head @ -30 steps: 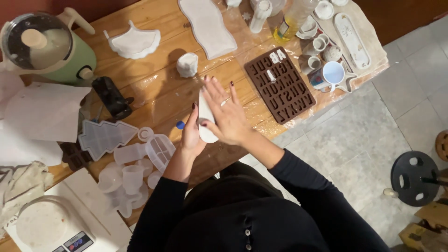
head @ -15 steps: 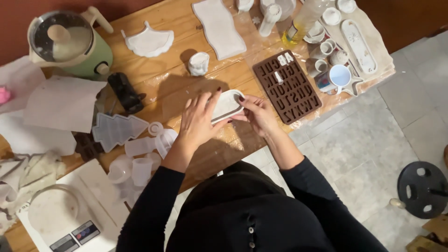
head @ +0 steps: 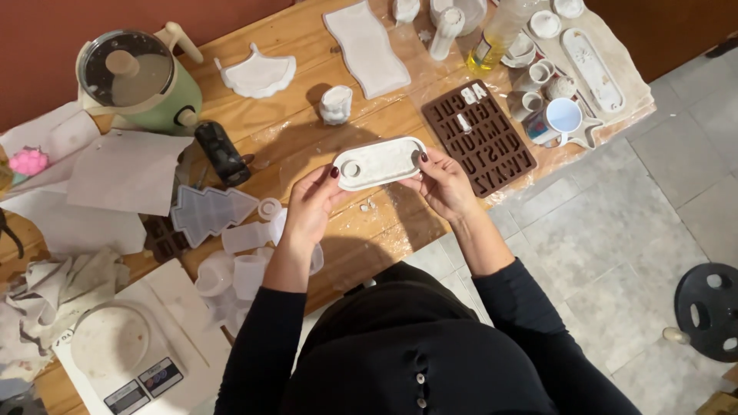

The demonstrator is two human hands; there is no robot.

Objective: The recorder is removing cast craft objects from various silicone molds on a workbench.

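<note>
Both my hands hold a white oval cast tray (head: 380, 162) with a round hollow at its left end, lifted flat above the wooden table (head: 296, 146). My left hand (head: 311, 207) grips its left end, my right hand (head: 442, 183) its right end. A brown letter mould (head: 478, 137) lies just right of my right hand. Small white crumbs (head: 367, 206) lie on the table under the tray.
A green electric pot (head: 138, 81) stands at the back left. Clear silicone moulds (head: 231, 246) and a tree-shaped mould (head: 209, 213) lie left of my left hand. A kitchen scale (head: 115, 346), papers, white cast pieces (head: 367, 46), cups and a bottle (head: 500, 31) crowd the table.
My hands lifted the white oval tray off the table and turned it flat, one hand at each end. The view has shifted slightly.
</note>
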